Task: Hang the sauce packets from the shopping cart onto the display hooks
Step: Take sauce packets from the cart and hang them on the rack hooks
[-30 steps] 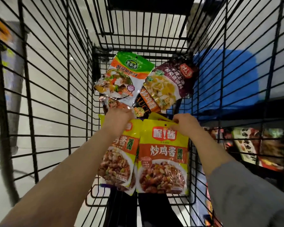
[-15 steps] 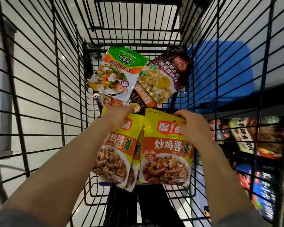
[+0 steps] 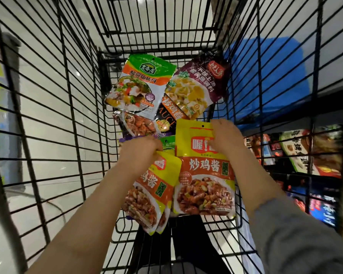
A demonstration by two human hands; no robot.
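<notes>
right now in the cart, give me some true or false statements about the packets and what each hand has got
1. The right hand holds a yellow packet near its top edge. True.
2. The left hand is empty. False: it grips a bunch of yellow packets.
3. A green-topped packet lies at the far end of the shopping cart. True.
4. The yellow packet in the right hand has no hang hole. False: a small hole shows near its top edge.
5. The dark purple packet lies left of the green-topped one. False: it lies to its right.
</notes>
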